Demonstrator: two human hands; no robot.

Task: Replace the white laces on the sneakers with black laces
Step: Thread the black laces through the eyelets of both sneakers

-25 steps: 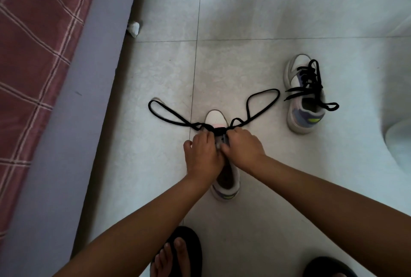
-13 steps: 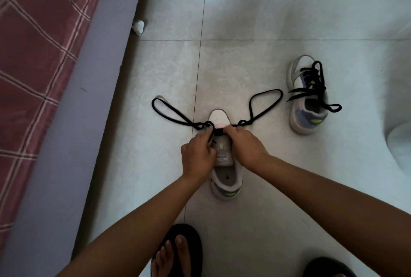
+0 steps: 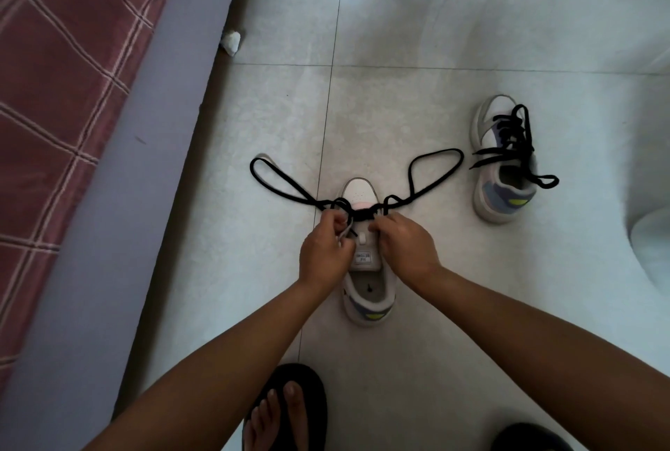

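At the centre of the frame, on the pale tiled floor (image 3: pixel 417 33), stood the sneaker (image 3: pixel 367 291) we were lacing, toe toward the top of the picture and heel toward us. Our left hand (image 3: pixel 326 255) was curled over its left side, fingers pinching a strand of the black lace (image 3: pixel 435 175) at the lowest eyelets near the toe. Our right hand (image 3: pixel 404 251) was curled on the other side, fingertips pressed down at the lace by the opposite eyelet; we could not tell whether it truly pinched the strand or only held the shoe's edge. From under our hands the lace ran out in two long loops lying flat on the tiles, one toward the left of the frame and one toward the right. The tongue, with its printed label, lay bare between our hands.

To the right of centre and a little higher stood the second sneaker (image 3: pixel 502 175), well apart from the first, already threaded with a black lace whose loose ends spilled over its sides. Along the left edge ran a bed (image 3: pixel 65 70) with a red checked cover and a grey side panel, a small white scrap (image 3: pixel 231 41) lying just beside its base. At the bottom of the frame our foot in a dark sandal (image 3: pixel 286 410) rested on the floor.
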